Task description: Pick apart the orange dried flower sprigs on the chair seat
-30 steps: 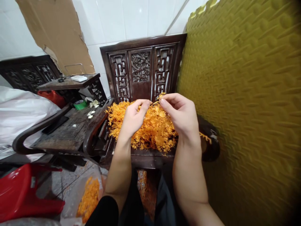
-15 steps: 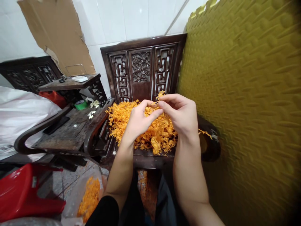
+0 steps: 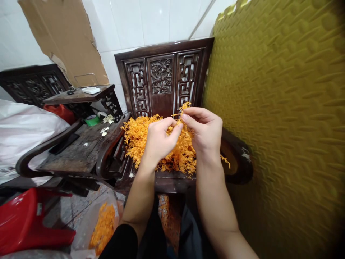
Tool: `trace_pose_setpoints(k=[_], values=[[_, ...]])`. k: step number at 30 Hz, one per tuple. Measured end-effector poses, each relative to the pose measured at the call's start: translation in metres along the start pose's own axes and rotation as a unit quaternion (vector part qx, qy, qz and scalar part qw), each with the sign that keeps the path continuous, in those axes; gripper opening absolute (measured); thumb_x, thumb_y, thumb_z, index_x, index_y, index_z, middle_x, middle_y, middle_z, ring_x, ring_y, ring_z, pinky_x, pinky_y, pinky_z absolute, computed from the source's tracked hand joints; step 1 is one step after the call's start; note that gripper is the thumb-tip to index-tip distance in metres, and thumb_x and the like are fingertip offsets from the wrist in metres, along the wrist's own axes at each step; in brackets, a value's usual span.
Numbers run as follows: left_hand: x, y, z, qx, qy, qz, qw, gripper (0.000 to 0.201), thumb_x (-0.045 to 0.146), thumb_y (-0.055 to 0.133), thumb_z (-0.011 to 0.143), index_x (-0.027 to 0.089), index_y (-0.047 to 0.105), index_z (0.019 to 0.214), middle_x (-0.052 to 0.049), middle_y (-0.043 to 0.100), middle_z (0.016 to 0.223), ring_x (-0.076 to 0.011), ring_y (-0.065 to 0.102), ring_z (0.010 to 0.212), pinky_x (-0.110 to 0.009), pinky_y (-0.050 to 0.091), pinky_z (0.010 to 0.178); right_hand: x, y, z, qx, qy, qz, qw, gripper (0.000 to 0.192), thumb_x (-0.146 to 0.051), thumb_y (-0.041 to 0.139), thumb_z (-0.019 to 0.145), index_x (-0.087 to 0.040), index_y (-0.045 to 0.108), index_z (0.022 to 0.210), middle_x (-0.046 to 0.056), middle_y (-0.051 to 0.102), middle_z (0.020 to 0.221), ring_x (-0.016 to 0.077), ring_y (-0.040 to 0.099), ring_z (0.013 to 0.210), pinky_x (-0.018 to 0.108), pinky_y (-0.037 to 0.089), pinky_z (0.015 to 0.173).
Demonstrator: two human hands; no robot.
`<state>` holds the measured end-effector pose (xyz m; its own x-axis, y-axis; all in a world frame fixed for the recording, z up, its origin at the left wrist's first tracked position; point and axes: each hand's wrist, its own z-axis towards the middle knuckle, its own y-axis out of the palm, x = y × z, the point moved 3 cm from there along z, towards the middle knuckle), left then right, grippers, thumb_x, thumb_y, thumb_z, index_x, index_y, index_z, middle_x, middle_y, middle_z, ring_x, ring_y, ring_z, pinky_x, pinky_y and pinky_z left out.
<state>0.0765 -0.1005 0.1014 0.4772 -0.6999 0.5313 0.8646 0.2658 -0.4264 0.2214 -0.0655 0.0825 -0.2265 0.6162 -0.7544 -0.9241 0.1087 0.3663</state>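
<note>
White tiled wall stands behind a carved dark wooden chair [image 3: 161,77] whose seat carries a heap of orange sprigs [image 3: 140,138]. Above the heap, the left hand [image 3: 159,140] and right hand [image 3: 206,129] meet, fingers of both pinched shut on one small orange sprig [image 3: 181,109].

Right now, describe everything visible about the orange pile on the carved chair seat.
The orange pile is a loose, tangled heap of thin, branching sprigs, bright orange and plastic-looking. It lies on the dark seat of the carved wooden chair, against the backrest. The left hand and right hand hover over its right part, pinching one small sprig between their fingers just above it. A few strands hang over the seat's front edge.
</note>
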Motion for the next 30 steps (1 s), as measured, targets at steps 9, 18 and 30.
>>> trace_pose_setpoints(k=[9,18,30], values=[[0.006,-0.002,-0.001,-0.006,-0.033,-0.019,0.999,0.025,0.019,0.066,0.091,0.017,0.062,0.067,0.004,0.059,0.062,-0.0102,0.051,0.06,-0.026,0.04,0.064,0.02,0.007,0.003,0.097,-0.045,0.043,0.993,0.018,-0.01,0.083,0.062,-0.022,0.08,0.075,-0.002,0.074,0.074,0.0126,0.065,0.071,0.029,0.055,0.07],[-0.006,-0.021,-0.006,-0.024,-0.144,-0.203,0.968,0.026,0.035,0.068,0.094,0.018,0.067,0.075,0.002,0.06,0.064,-0.0071,0.045,0.052,-0.023,0.033,0.049,0.044,-0.045,0.039,0.122,0.071,0.066,0.988,0.023,-0.017,0.084,0.059,-0.022,0.073,0.078,-0.005,0.062,0.068,0.0061,0.041,0.051,0.021,0.028,0.042],[-0.044,-0.006,0.006,-0.024,-0.234,-0.404,0.884,0.014,0.02,0.063,0.087,0.018,0.073,0.097,-0.001,0.071,0.081,-0.0018,0.043,0.043,-0.019,0.024,0.039,0.004,-0.009,0.009,-0.072,-0.02,0.017,0.997,0.019,-0.034,0.091,0.077,-0.026,0.08,0.091,0.0,0.073,0.084,0.012,0.062,0.07,0.026,0.05,0.06]])
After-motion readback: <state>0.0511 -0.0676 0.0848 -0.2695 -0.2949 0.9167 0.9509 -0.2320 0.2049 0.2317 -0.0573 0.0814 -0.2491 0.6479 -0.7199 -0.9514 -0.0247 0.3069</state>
